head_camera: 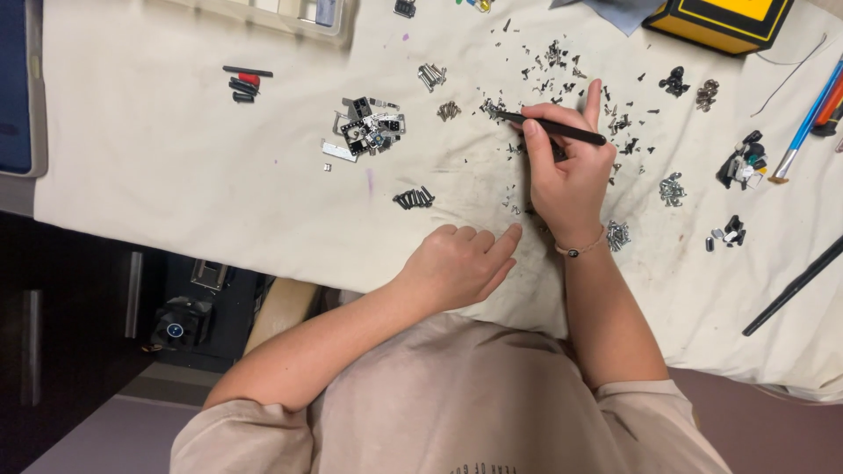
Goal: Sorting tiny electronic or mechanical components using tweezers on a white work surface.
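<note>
My right hand (569,167) grips a pair of black tweezers (551,128), tips pointing left at a scatter of tiny dark screws (562,66) on the white cloth (176,175). A thin bracelet sits on that wrist. My left hand (461,263) rests palm down on the cloth near its front edge, fingers loosely together, holding nothing. A small bunch of dark screws (414,198) lies just above the left hand. A pile of small black and silver parts (369,127) lies further left.
A yellow and black box (720,17) stands at the back right. Pens and tools (803,123) lie at the right edge, with a black rod (790,288) below. Silver screw heaps (672,190) and black clips (243,83) dot the cloth. A clear tray (272,13) sits at the back.
</note>
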